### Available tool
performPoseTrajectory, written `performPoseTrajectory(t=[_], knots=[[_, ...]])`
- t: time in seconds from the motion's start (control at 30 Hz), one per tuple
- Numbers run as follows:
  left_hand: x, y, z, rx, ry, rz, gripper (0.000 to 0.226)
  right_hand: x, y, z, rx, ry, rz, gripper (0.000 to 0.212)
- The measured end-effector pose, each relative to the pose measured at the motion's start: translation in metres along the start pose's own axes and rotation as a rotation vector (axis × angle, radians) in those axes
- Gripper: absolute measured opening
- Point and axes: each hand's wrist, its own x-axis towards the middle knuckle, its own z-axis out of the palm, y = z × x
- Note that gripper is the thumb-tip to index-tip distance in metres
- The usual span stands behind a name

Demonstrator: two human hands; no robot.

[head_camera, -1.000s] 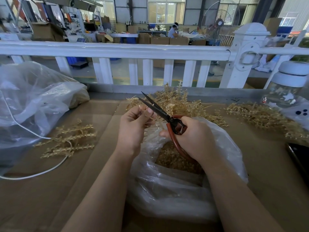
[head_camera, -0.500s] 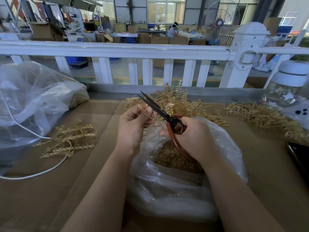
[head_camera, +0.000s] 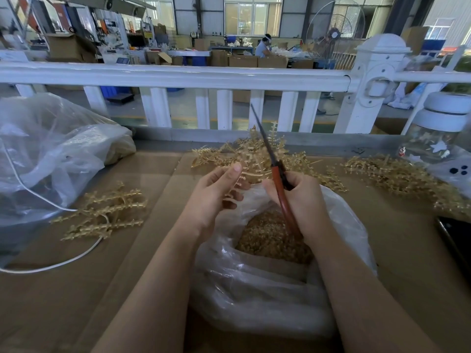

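Your left hand (head_camera: 214, 194) holds a gold sprig (head_camera: 252, 167) above the bag (head_camera: 254, 289); your right hand (head_camera: 303, 202) grips closed scissors (head_camera: 274, 169). Clippings (head_camera: 270, 240) partly fill the bag, and heaps of uncut sprigs (head_camera: 397, 174) lie beyond: likely midway.

Daylight pours in from the windows (head_camera: 252, 16) ahead; soft shadows on my bench (head_camera: 76, 289). The plastic bag (head_camera: 254, 289) glares. Edges bow outward; my scissors (head_camera: 265, 143) seem slightly motion-blurred.

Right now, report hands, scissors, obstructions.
Right hand grips scissors, blades up. Left hand curled beside gold sprigs, grip unclear. Open bag of cuttings beneath both hands. Nothing blocking.
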Motion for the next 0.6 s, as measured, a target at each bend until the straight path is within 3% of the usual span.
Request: performPoseTrajectory(t=[0.07, 0.17, 0.33, 0.6], knots=[[0.0, 0.0, -0.002, 0.083, -0.074, -0.016, 0.049, 0.002, 0.0, -0.002, 0.019, 0.054, 0.012, 0.025], [-0.001, 0.001, -0.006, 0.124, -0.144, -0.022, 0.036, 0.002, -0.001, -0.004, 0.055, 0.067, 0.013, 0.021], [0.0, 0.001, -0.012, 0.02, -0.143, -0.082, 0.039, 0.002, -0.002, -0.006, 0.061, 0.055, 0.008, 0.017], [-0.002, 0.0, -0.016, 0.031, -0.273, -0.115, 0.017, 0.0, -0.004, -0.005, 0.057, 0.059, 0.023, 0.019]])
